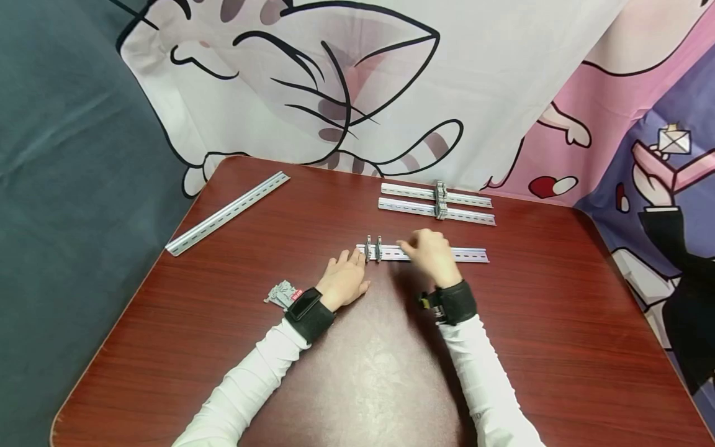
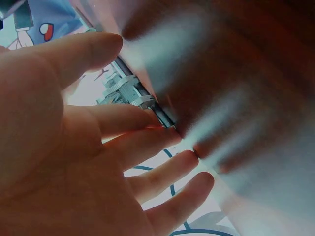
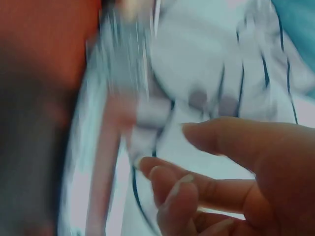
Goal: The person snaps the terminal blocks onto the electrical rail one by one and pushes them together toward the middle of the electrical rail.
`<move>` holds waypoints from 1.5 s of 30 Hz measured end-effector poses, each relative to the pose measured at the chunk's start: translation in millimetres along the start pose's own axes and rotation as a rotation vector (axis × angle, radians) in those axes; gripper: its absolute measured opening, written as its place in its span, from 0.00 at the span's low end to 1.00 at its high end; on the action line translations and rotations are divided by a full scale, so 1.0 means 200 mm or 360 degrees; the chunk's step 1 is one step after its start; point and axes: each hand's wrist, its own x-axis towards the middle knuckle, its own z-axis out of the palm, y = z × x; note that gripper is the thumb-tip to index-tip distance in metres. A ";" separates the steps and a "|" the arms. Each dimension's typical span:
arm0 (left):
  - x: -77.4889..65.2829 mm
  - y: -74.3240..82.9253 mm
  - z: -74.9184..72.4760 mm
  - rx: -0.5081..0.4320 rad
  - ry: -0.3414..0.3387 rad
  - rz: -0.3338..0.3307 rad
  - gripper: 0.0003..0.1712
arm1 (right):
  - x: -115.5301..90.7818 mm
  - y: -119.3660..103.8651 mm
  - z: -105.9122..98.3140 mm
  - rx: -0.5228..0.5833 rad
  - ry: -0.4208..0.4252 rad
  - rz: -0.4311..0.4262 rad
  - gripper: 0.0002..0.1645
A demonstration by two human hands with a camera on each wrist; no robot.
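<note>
A slotted metal DIN rail lies crosswise near the middle of the table. Two thin grey terminal blocks stand on its left part, a small gap between them. Fingers extended and spread, my left hand has its fingertips right at the rail's left end; the left wrist view shows nothing in its palm. Above the rail, right of the blocks, is my right hand, hiding part of it. Its fingers are loosely bent, and the right wrist view shows the thumb apart from the fingers with nothing between them.
A small pile of grey terminal blocks with a red-marked piece lies beside my left wrist. At the back right, two parallel rails carry a grey block cluster. Another bare rail lies slanted at the back left.
</note>
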 end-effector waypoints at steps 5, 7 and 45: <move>0.00 0.00 0.00 0.0015 0.0010 0.0007 0.38 | -0.01 -0.15 0.17 -0.0127 0.0115 -0.0060 0.19; 0.01 0.00 0.00 0.0021 0.0010 0.0006 0.37 | -0.02 -0.18 0.22 -0.0197 0.0228 -0.0050 0.19; -0.01 0.00 0.01 0.0040 0.0069 0.0010 0.37 | 0.01 -0.12 0.20 -0.0187 0.0144 0.0205 0.20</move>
